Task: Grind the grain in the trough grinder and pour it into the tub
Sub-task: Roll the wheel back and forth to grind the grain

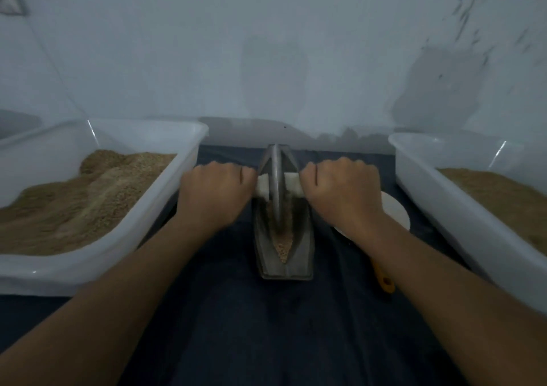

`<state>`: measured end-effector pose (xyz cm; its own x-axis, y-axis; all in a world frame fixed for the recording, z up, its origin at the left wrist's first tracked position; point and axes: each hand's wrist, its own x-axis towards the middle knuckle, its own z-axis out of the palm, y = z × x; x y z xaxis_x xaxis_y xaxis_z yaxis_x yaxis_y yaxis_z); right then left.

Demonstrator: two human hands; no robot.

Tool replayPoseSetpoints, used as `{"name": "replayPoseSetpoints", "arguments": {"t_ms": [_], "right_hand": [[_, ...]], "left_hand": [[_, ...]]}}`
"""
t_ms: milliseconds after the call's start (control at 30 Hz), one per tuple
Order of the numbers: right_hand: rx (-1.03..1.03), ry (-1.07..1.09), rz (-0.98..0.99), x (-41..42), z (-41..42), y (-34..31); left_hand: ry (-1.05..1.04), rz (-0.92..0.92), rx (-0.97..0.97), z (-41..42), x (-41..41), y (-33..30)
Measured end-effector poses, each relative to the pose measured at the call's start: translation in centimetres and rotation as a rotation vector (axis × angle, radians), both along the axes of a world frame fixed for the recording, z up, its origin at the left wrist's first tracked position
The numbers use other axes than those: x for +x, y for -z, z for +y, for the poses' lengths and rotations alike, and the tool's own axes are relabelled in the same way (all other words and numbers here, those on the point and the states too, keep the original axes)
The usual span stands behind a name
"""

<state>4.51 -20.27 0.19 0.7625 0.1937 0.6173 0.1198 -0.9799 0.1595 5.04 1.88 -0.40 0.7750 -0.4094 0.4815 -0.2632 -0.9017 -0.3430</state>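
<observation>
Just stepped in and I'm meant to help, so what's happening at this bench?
A person is grinding grain by hand. The left hand and right hand each grip one end of the white handle of the grinding wheel, which stands in the metal trough. Brown grain lies in the trough. White tubs of brown grain or meal sit on the left and right.

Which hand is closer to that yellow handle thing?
Right. The right hand grips the roller's axle just above the yellow handle, which lies beside that arm. The left hand is across the grinder.
</observation>
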Motion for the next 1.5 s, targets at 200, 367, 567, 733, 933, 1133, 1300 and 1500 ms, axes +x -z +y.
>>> {"name": "replayPoseSetpoints", "arguments": {"t_ms": [200, 367, 567, 733, 933, 1133, 1300, 1500], "right_hand": [[-0.015, -0.161, -0.370, -2.9, 0.5, 0.1], [0.002, 0.043, -0.093, 0.0, 0.2, 0.4], [-0.033, 0.003, 0.479, 9.6, -1.1, -2.6], [-0.199, -0.055, 0.614, 12.1, -0.3, -4.6], [-0.058, 0.041, 0.423, 8.0, 0.1, -3.0], [-0.144, 0.006, -0.070, -0.6, 0.2, 0.3], [-0.030, -0.054, -0.267, -3.3, 0.4, 0.4], [0.120, 0.052, -0.182, -1.5, 0.5, 0.7]], "left_hand": [[0.107, -0.018, -0.344, 1.2, -4.5, 1.9], [0.033, -0.115, 0.016, 0.3, -0.1, 1.0], [-0.107, 0.103, -0.173, -1.2, 8.7, -0.9], [-0.113, 0.257, -0.125, -1.0, 10.8, -1.0], [-0.063, 0.046, -0.099, -1.0, 6.7, 0.5], [0.043, -0.097, -0.048, -0.1, -0.1, 1.1], [0.086, -0.095, -0.249, 0.5, -2.0, 1.9], [0.025, -0.082, -0.063, -0.4, 1.2, 1.1]]}}
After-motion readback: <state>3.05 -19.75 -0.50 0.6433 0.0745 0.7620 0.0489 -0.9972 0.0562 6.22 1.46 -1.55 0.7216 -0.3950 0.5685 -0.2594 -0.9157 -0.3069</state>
